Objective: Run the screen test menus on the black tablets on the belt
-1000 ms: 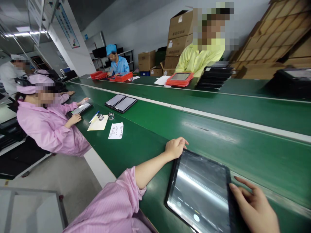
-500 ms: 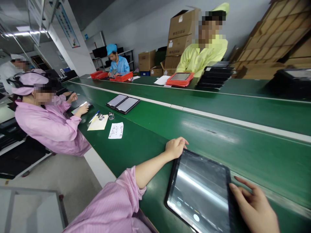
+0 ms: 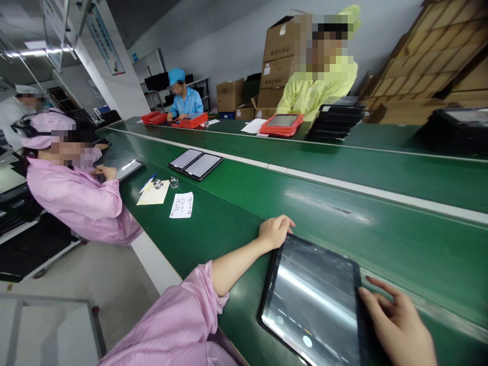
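A black-framed tablet (image 3: 316, 300) with a glossy dark screen lies flat on the green bench in front of me, its screen mirroring bright ceiling lights. My left hand (image 3: 273, 234) grips its far left corner, fingers bent over the edge. At the right edge, my right hand (image 3: 398, 320) has its thumb against the frame. The other fingers of that hand are spread apart, and the lower part of the hand runs close to the picture's bottom edge.
Farther along the green belt (image 3: 236, 193) lies a black tray (image 3: 197, 177) with two grey screens. Paper notes (image 3: 181, 205), a pen (image 3: 148, 183) and metal rings (image 3: 174, 182) sit at the left. Co-workers sit nearby. Across stand red trays (image 3: 282, 131) and stacked black frames (image 3: 335, 122).
The black tray with two screens has shifted slightly right along the belt. A pink-sleeved co-worker has drawn their hands back from a tablet. My hands and my tablet stay nearly still.
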{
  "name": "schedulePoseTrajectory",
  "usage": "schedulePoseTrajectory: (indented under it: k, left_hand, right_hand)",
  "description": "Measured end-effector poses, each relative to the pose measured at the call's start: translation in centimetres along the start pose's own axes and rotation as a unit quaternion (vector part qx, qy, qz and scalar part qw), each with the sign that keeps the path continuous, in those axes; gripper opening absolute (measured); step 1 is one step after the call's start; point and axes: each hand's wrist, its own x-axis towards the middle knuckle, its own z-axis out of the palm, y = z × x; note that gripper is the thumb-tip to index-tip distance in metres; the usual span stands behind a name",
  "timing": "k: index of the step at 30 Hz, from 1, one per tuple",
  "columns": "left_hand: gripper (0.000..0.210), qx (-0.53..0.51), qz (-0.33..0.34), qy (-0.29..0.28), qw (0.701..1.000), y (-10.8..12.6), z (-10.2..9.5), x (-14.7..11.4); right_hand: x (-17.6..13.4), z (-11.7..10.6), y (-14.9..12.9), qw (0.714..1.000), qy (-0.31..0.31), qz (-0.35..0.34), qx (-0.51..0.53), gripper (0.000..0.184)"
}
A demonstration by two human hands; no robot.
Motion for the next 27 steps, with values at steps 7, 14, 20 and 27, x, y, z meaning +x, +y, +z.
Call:
schedulePoseTrajectory:
  k: [7, 14, 20, 27]
  left_hand:
    - [0.045, -0.013, 0.007, 0.012, 1.0, -0.1, 0.1, 0.0]
    - [0.045, -0.004, 0.004, 0.008, 1.0, -0.1, 0.1, 0.0]
    - [0.044, -0.011, 0.019, 0.026, 0.999, -0.3, 0.2, 0.1]
    - [0.042, -0.009, 0.02, 0.027, 0.999, -0.2, 0.1, 0.0]
  right_hand:
    - [-0.3, -0.4, -1.1, 0.998, -0.042, 0.052, 0.022, 0.08]
    - [-0.2, -0.3, -0.6, 0.998, -0.03, 0.042, 0.037, 0.075]
    - [-0.4, -0.4, -1.3, 0.998, -0.034, 0.048, 0.032, 0.074]
    - [-0.5, -0.3, -1.3, 0.997, -0.035, 0.059, 0.036, 0.078]
